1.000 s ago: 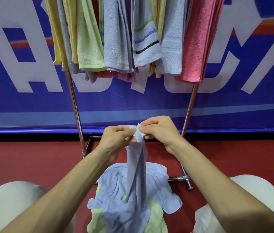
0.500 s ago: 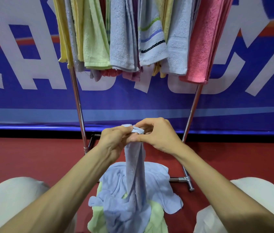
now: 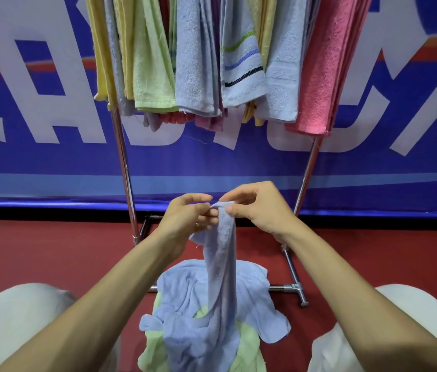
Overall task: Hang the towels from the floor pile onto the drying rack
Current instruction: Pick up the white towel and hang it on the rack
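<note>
I have my left hand [image 3: 187, 216] and right hand [image 3: 257, 208] pinching the pale blue terry towel's [image 3: 221, 264] top edge, which hangs straight down onto the floor pile [image 3: 249, 347].

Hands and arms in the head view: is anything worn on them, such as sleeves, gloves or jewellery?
The left forearm and right forearm are bare to the frame edge: no sleeves, gloves or watch. The left hand seems to carry a thin ring on one finger; the right hand shows none.
</note>
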